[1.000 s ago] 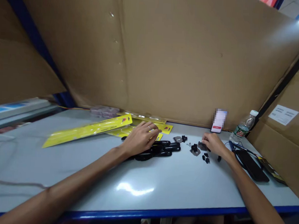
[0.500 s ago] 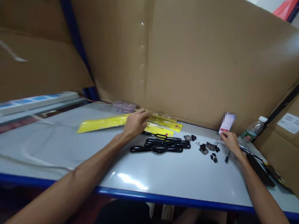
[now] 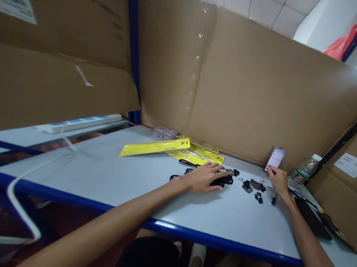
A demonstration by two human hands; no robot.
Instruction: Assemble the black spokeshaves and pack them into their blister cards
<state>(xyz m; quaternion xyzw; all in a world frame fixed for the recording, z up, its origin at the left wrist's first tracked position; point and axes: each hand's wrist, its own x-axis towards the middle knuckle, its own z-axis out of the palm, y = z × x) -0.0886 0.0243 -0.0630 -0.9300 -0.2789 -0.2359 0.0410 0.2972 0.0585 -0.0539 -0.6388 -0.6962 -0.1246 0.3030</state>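
My left hand (image 3: 204, 177) lies over the black handle-like parts (image 3: 228, 179) with its fingers spread, hiding most of them. Behind it are yellow packages (image 3: 154, 146), some overlapping. My right hand (image 3: 277, 180) is at the right, its fingers pressed together by the lower end of a phone-like object (image 3: 274, 160); whatever they hold is too small to make out. Between the hands lie small grey plates (image 3: 255, 184) and small black pieces (image 3: 259, 198). A short black tool-like item (image 3: 274, 200) sits just below my right hand.
A clear bottle (image 3: 305, 171) stands at the right, beside a dark flat object (image 3: 313, 220). Cardboard panels (image 3: 252, 89) rise behind the table (image 3: 104, 173). A white power strip (image 3: 83, 122) and a white cable (image 3: 16, 196) are at the left.
My left hand has moved from the yellow packages to the right and onto the black parts, and its fingers have spread. The camera view has shifted; my right hand stays by the phone-like object.
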